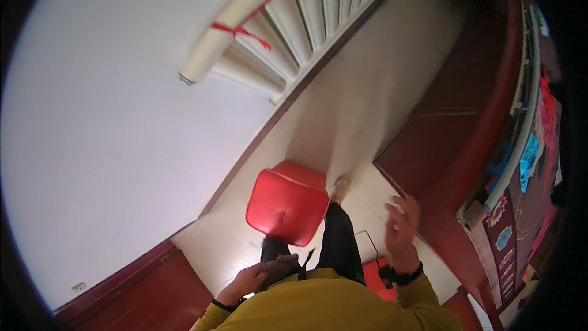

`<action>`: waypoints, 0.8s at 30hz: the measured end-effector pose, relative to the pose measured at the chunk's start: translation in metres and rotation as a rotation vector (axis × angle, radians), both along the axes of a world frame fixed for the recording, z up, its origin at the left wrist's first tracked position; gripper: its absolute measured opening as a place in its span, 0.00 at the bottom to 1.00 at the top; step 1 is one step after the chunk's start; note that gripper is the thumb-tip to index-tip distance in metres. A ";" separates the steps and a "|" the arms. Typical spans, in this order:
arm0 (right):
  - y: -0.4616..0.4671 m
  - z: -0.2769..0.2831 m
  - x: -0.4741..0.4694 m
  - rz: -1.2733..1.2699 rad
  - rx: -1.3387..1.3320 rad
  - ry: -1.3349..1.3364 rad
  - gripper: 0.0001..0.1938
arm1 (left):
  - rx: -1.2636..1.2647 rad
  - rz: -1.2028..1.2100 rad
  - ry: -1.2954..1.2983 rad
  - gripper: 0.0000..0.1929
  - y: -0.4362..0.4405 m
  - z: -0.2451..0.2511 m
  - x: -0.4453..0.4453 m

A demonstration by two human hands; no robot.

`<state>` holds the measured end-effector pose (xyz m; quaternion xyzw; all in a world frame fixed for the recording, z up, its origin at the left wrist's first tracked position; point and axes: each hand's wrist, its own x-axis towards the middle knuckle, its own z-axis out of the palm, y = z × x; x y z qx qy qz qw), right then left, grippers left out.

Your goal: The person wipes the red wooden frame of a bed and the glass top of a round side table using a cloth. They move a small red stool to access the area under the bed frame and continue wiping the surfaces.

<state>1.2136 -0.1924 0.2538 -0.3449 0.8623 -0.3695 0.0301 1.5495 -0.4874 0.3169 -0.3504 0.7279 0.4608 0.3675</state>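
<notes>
My left hand (246,282) is at my waist, gripping a bunched brown cloth (278,268). On the other side, my right hand (401,226) is raised beside a dark red wooden piece of furniture (452,156), its blurred fingers loosely bent and apart. I see nothing in it. A dark band circles the right wrist. Before my legs stands a red padded stool (288,206) with a smooth, shiny seat.
Ahead on the left runs a cream stair railing (294,32) with a red ribbon (236,30) tied round it. A white wall (105,138) bounds the left. Floral-patterned textile (503,239) lies at far right. Below left is a red-brown wooden surface (151,289).
</notes>
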 end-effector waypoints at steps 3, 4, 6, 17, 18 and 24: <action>0.051 0.011 -0.019 -0.257 0.314 0.206 0.20 | 0.008 0.033 -0.214 0.19 0.001 0.026 -0.036; 0.061 0.004 -0.021 -0.367 0.393 0.232 0.22 | -0.015 0.083 -0.182 0.19 -0.001 0.034 -0.040; 0.072 -0.018 -0.018 -0.368 0.519 0.131 0.24 | -0.105 0.152 -0.016 0.19 -0.002 0.047 -0.032; 0.086 -0.050 -0.005 -0.313 0.501 0.143 0.24 | -0.231 0.334 0.057 0.23 0.062 -0.002 0.139; 0.085 -0.051 -0.007 -0.361 0.501 0.166 0.24 | -0.229 0.358 0.073 0.22 0.076 -0.004 0.155; 0.086 -0.070 -0.014 -0.348 0.551 0.278 0.21 | -0.257 0.602 0.048 0.22 0.167 0.035 0.224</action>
